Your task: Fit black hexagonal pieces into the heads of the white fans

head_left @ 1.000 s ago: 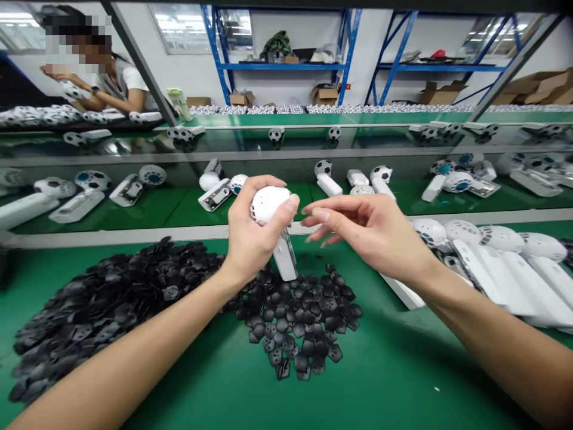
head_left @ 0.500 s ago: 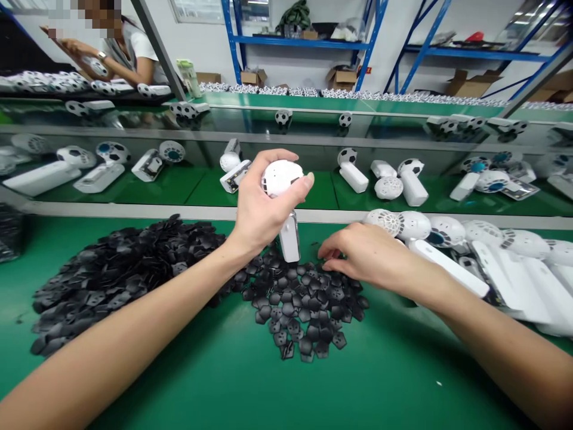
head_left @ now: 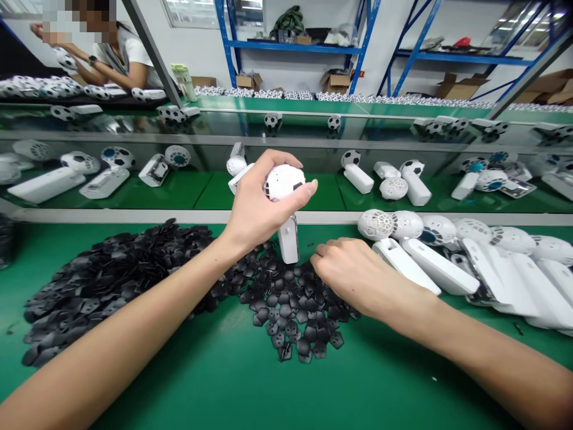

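Note:
A white device (head_left: 285, 182) with a round ball-like head and a handle hanging below it is held up in my left hand (head_left: 264, 203), thumb and fingers wrapped round the head. One black patch shows on the ball beside my thumb. My right hand (head_left: 349, 269) is at the upper right edge of a small spread of black pentagon pieces (head_left: 304, 316), its fingers curled in. Whatever its fingertips pinch, if anything, is hidden. To the left lies a larger heap of the black pieces (head_left: 129, 269).
White devices (head_left: 514, 240) lie in a row at the right. Behind the bench edge, a green conveyor (head_left: 313, 190) carries more devices. Across the line, a person (head_left: 129, 57) handles a ball piece at the upper left. Blue shelving (head_left: 295, 45) stands at the back.
My right hand has curled its fingers further in and turned over the black pieces. My left hand keeps its hold on the device. The far person's hands have risen, and the view has shifted slightly.

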Action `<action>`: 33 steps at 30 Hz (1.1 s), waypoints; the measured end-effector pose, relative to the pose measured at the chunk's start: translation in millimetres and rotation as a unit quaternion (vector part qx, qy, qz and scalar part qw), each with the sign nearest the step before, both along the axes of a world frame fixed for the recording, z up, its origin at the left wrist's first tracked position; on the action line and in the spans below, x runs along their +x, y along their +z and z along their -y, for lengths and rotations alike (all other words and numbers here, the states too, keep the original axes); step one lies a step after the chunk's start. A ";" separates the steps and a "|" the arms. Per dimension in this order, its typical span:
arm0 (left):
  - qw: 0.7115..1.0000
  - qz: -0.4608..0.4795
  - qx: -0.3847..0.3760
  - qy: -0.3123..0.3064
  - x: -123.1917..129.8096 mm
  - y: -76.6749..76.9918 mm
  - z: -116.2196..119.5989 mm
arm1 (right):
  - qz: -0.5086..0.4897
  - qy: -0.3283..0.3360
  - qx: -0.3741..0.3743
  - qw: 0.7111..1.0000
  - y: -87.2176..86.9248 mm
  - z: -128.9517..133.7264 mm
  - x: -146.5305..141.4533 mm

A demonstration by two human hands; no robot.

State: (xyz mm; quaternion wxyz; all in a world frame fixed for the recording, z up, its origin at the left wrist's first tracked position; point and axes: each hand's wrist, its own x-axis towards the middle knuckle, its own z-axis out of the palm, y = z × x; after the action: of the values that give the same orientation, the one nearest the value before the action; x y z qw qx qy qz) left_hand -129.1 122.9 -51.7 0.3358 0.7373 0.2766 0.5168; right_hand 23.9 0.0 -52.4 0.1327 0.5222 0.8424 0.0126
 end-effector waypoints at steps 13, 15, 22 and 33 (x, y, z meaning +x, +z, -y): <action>0.995 -0.025 -0.085 0.033 -9.6 11.1 -11.8 | -0.533 -0.070 0.198 0.820 12.6 -25.4 36.7; 0.981 0.011 -0.194 0.003 -2.8 8.3 -5.5 | -0.609 -0.073 0.191 0.767 14.4 -23.9 32.8; 0.950 0.018 -0.308 -0.045 5.4 6.9 19.4 | -0.717 -0.073 0.171 0.672 3.1 -30.5 18.5; 0.960 0.070 -0.267 -0.052 8.0 8.3 28.4 | -0.368 0.237 0.487 0.756 -2.0 -20.8 41.2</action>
State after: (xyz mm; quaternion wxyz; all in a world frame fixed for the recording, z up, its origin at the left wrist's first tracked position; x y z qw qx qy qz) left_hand -121.1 94.5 -43.5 0.5653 0.5962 0.3420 0.4560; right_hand 65.1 20.8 -54.4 -0.4673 0.2645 0.8028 0.2593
